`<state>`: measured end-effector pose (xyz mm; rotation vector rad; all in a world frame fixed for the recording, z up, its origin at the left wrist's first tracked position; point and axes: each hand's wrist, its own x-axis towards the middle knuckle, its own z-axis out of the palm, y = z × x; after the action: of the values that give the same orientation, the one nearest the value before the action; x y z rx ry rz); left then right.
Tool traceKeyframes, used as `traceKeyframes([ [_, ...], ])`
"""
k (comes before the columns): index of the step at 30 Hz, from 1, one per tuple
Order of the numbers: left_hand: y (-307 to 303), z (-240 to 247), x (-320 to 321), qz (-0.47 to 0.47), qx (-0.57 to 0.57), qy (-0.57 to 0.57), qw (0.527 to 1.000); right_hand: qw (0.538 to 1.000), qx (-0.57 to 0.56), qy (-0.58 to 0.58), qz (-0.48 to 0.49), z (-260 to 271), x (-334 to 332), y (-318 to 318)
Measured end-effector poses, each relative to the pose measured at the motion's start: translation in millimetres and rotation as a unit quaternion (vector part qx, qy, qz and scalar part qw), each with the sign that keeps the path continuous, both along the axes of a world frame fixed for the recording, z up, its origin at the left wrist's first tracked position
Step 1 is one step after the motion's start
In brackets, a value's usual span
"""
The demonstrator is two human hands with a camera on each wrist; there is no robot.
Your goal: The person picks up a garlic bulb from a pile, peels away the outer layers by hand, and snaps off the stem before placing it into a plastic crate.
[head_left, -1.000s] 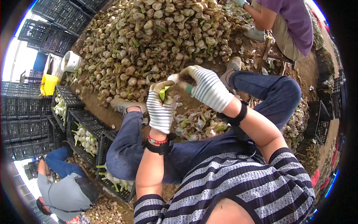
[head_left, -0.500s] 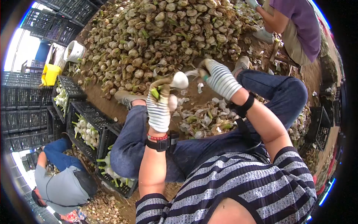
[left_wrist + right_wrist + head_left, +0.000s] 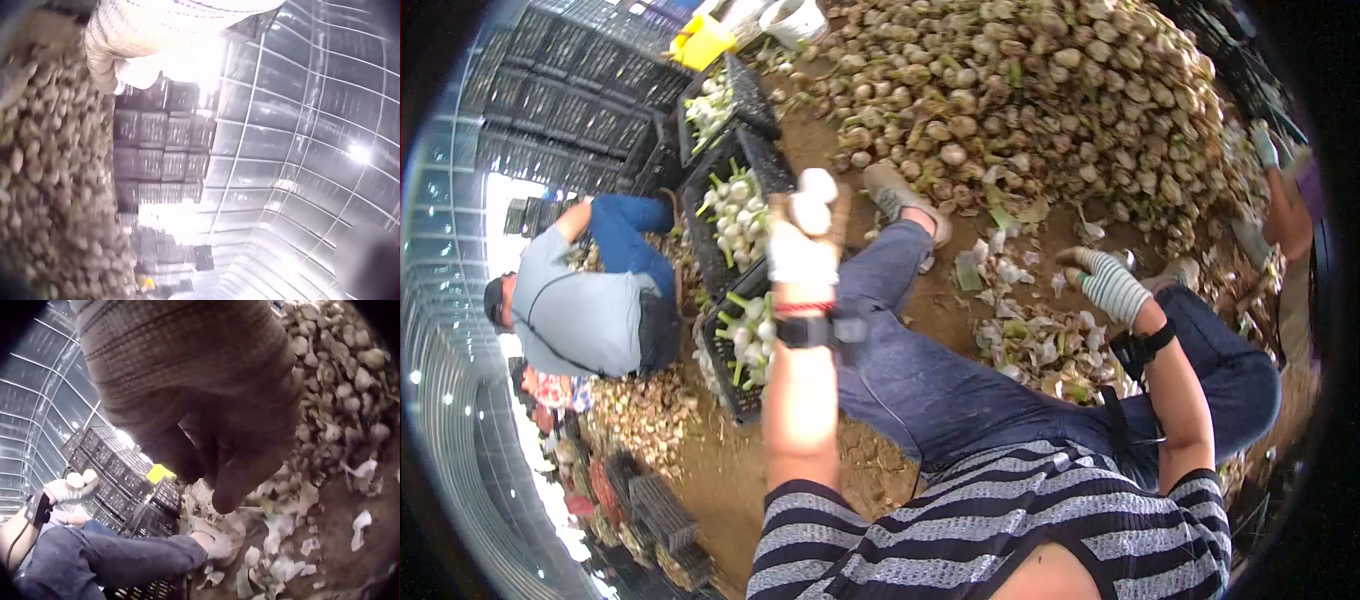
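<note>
In the head view two white garlic bulbs rest in the gloved left hand, raised beside the black crates and blurred. The left wrist view shows part of that hand bent round a pale bulb; stems are not clear there. The gloved right hand hangs over loose peelings near the right knee, its fingers loosely bent. The right wrist view has this hand from close by, dark underneath, with no bulb visible in it. Trimmed garlic with green stems lies in a crate.
A large heap of garlic spreads across the ground ahead. More crates are stacked at far left, near a yellow container and a white bucket. Someone in a grey shirt sits at left; another person's arm shows at right.
The view has turned left. The left hand has moved away from the right, toward the crates, carrying the bulbs. The right hand has dropped back from them, over the peelings.
</note>
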<state>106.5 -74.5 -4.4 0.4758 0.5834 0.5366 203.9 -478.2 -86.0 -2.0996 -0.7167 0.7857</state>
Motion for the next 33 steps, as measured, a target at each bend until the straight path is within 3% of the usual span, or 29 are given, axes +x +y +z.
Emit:
traceKeyframes([
  [1,31.8,11.9,-5.4,0.056,0.094,0.040,0.993,0.999,-0.027,0.042,0.002,-11.1,-0.1,2.5],
  [3,120.8,11.4,-18.0,0.089,0.101,0.028,0.991,0.998,-0.029,0.047,0.035,-52.1,1.1,6.0],
  [4,134.7,23.5,-24.2,0.100,0.080,0.094,0.987,0.991,-0.041,0.125,0.028,-47.6,1.9,12.7],
  [5,144.5,33.5,-27.4,0.107,0.058,0.159,0.980,0.991,-0.040,0.126,0.025,-77.1,5.3,8.3],
  [6,157.6,27.8,-28.4,0.081,0.043,0.164,0.982,0.998,-0.054,0.019,0.021,-132.5,11.2,-0.8],
  [7,108.8,44.2,-18.1,0.077,0.137,0.157,0.975,0.994,-0.071,-0.087,0.013,-165.9,14.8,-10.4],
  [10,19.8,36.3,14.9,-0.031,0.180,0.077,0.980,0.978,-0.150,-0.086,-0.114,-174.3,10.0,-29.0],
  [11,-29.2,33.8,32.9,-0.038,0.183,0.073,0.980,0.967,-0.224,-0.058,-0.110,-178.5,2.0,-44.1],
  [12,-60.6,15.0,45.2,-0.106,0.154,0.062,0.980,0.948,-0.316,0.018,-0.042,-178.0,-7.9,-51.7],
  [13,-89.5,-0.7,57.7,-0.172,0.127,0.046,0.976,0.905,-0.397,0.104,0.114,-188.8,-22.0,-65.9],
  [14,-125.8,-18.7,69.7,-0.198,0.082,0.067,0.974,0.907,-0.320,0.151,0.227,-202.8,-38.2,-90.7],
  [15,-153.6,-35.1,76.5,-0.220,0.040,0.092,0.970,0.834,-0.329,0.225,0.380,-209.6,-41.9,-91.4],
  [16,-162.0,-66.5,69.9,-0.294,0.035,0.114,0.948,0.797,-0.333,0.248,0.440,-194.3,-32.4,-84.9],
  [18,-197.0,-92.9,70.5,-0.357,0.073,0.139,0.921,0.888,-0.256,0.126,0.360,-189.0,-0.6,-93.3],
  [19,-205.4,-85.3,70.4,-0.378,0.095,0.171,0.905,0.914,-0.293,0.082,0.267,-172.9,27.2,-89.5],
  [20,-213.8,-77.4,70.3,-0.399,0.116,0.201,0.887,0.955,-0.283,-0.027,0.085,-211.7,44.5,-105.1],
  [21,-216.0,-80.6,72.0,-0.418,0.148,0.173,0.880,0.944,-0.280,-0.013,-0.177,-153.6,71.1,-84.2],
  [23,-213.9,-86.7,74.6,-0.407,0.157,0.201,0.877,0.899,-0.307,-0.062,-0.305,-157.8,119.2,-83.1],
  [25,-210.5,-100.5,77.2,-0.407,0.163,0.202,0.876,0.922,-0.298,-0.119,-0.216,-162.2,141.0,-76.7],
  [26,-212.7,-103.5,78.2,-0.400,0.161,0.208,0.878,0.904,-0.366,-0.191,-0.110,-168.1,149.5,-66.8],
  [27,-216.0,-103.6,80.5,-0.391,0.160,0.213,0.881,0.888,-0.431,-0.159,-0.031,-162.7,156.4,-55.4],
  [29,-222.4,-95.8,82.4,-0.402,0.170,0.217,0.873,0.822,-0.524,-0.203,0.089,-162.3,160.6,-49.1],
  [32,-227.2,-92.4,83.5,-0.382,0.180,0.208,0.882,0.843,-0.494,-0.193,0.088,-184.7,172.8,-57.7],
  [33,-226.7,-93.6,84.9,-0.380,0.183,0.204,0.884,0.856,-0.497,-0.133,0.057,-161.3,170.0,-55.2],
])
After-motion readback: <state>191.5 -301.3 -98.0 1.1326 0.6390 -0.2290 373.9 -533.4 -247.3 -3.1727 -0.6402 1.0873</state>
